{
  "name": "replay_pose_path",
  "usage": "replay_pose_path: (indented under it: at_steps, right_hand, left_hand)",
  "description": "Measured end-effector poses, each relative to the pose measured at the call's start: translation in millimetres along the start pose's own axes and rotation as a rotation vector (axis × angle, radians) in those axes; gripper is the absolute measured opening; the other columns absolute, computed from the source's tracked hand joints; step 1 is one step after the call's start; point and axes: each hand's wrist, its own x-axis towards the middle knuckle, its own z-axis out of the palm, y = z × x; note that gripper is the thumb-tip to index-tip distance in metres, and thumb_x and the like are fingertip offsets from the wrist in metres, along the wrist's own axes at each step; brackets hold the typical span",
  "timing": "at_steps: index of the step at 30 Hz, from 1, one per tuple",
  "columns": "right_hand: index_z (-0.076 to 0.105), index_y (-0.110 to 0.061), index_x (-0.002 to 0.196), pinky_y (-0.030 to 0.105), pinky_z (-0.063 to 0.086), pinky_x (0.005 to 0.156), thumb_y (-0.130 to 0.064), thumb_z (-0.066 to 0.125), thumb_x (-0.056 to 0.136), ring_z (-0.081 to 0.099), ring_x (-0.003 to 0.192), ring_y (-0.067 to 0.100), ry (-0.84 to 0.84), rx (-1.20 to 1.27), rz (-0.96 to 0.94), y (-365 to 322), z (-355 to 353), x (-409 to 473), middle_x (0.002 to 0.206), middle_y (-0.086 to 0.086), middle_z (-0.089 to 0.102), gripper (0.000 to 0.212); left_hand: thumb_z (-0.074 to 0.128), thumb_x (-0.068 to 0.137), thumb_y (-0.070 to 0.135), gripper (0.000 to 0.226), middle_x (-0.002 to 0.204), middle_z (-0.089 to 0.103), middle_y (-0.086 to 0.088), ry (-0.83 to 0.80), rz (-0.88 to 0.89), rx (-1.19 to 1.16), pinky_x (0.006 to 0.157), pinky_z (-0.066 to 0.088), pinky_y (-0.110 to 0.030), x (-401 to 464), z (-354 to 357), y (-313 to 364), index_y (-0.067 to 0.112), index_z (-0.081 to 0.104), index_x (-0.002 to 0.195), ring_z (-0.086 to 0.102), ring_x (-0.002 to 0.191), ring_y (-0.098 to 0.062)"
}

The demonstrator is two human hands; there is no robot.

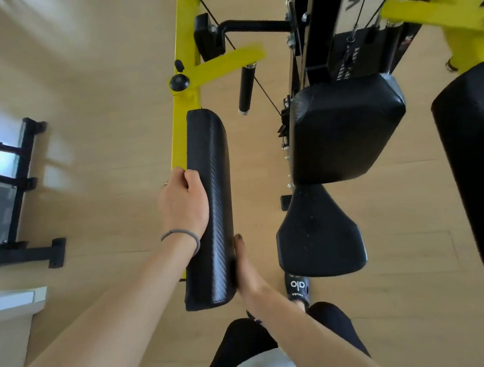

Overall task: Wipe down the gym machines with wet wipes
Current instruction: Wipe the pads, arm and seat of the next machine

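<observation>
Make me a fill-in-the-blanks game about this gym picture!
1. The left hand grips the long black ____ on its outer edge.
2. The machine's frame is painted ____.
3. The right hand lies against the arm pad's ____ side.
4. The seat sits just below the back ____.

Missing words: arm pad; yellow; right; pad

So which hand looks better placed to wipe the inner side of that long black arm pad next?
The right hand, probably. It lies flat against the arm pad's inner side, while the left hand grips the outer edge, steadying it. No wipe is visible in either hand.
</observation>
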Motion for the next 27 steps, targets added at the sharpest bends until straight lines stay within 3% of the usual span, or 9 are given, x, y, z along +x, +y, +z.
replay_pose_path:
  at_steps: [3,5,7,11,13,16,21,24,27]
  right_hand:
    - [0.059,-0.027,0.135,0.046,0.037,0.118,-0.098,0.046,0.066,0.058,0.127,0.020,-0.009,0.094,-0.060,17,5,-7,0.131,0.003,0.067,0.100]
    - [0.062,-0.029,0.114,0.047,0.043,0.113,-0.083,0.033,0.089,0.063,0.119,0.025,0.008,0.097,-0.022,15,12,-33,0.110,0.004,0.071,0.067]
    - [0.059,-0.026,0.100,0.046,0.047,0.108,-0.065,0.018,0.103,0.063,0.119,0.036,0.034,0.130,0.007,18,12,-44,0.097,0.006,0.072,0.056]
    - [0.057,-0.005,0.122,0.045,0.055,0.093,-0.068,0.027,0.100,0.070,0.103,0.038,0.096,0.377,0.024,27,23,-69,0.117,0.021,0.071,0.073]
    - [0.047,0.000,0.127,0.051,0.052,0.099,-0.065,0.035,0.100,0.067,0.107,0.041,0.117,0.538,0.056,19,27,-72,0.128,0.027,0.062,0.071]
    - [0.051,0.001,0.117,0.054,0.042,0.111,-0.056,0.039,0.101,0.059,0.120,0.041,0.087,0.606,0.051,5,34,-87,0.131,0.026,0.059,0.061]
    - [0.053,-0.002,0.099,0.051,0.043,0.111,-0.053,0.037,0.104,0.060,0.120,0.041,0.021,0.560,-0.062,7,41,-138,0.114,0.029,0.064,0.055]
    - [0.057,0.011,0.124,0.048,0.045,0.110,-0.059,0.026,0.105,0.064,0.117,0.041,-0.026,0.420,-0.190,27,19,-165,0.121,0.032,0.066,0.079]
    - [0.066,0.000,0.125,0.049,0.047,0.108,-0.053,0.028,0.107,0.068,0.113,0.035,0.072,0.355,-0.312,41,-18,-181,0.118,0.023,0.071,0.067]
  left_hand:
    - [0.033,0.099,0.024,0.027,0.071,0.046,-0.008,-0.025,-0.010,-0.019,0.055,0.028,-0.038,0,1,-2,0.005,0.041,0.081,0.039,0.070,-0.029]
    - [0.033,0.099,0.026,0.028,0.073,0.049,-0.009,-0.035,-0.011,-0.009,0.058,0.030,-0.038,-2,-2,-3,0.006,0.043,0.082,0.043,0.071,-0.031]
    - [0.031,0.100,0.028,0.029,0.078,0.052,-0.010,-0.036,-0.021,0.007,0.064,0.033,-0.037,1,0,-2,0.007,0.045,0.085,0.047,0.076,-0.033]
    - [0.030,0.103,0.029,0.028,0.089,0.054,-0.012,-0.041,0.014,0.025,0.069,0.030,-0.036,-3,-5,-4,0.010,0.047,0.091,0.044,0.082,-0.033]
    - [0.030,0.105,0.029,0.026,0.090,0.052,-0.009,-0.043,0.026,0.036,0.069,0.028,-0.035,-7,-8,-5,0.012,0.046,0.093,0.041,0.082,-0.029]
    - [0.029,0.106,0.028,0.025,0.095,0.048,-0.010,-0.065,0.021,0.024,0.071,0.026,-0.034,-10,-11,-3,0.012,0.045,0.097,0.037,0.083,-0.028]
    - [0.034,0.104,0.026,0.031,0.122,0.055,-0.020,-0.065,0.072,-0.015,0.077,0.033,-0.037,-13,-12,-8,0.001,0.048,0.117,0.051,0.103,-0.038]
    - [0.046,0.096,0.023,0.035,0.128,0.053,-0.021,-0.047,0.204,0.039,0.089,0.040,-0.045,-28,-15,-6,0.006,0.043,0.127,0.050,0.114,-0.040]
    - [0.053,0.089,0.019,0.043,0.129,0.050,-0.018,0.076,0.488,0.037,0.095,0.033,-0.038,-62,-21,3,0.007,0.045,0.130,0.048,0.111,-0.037]
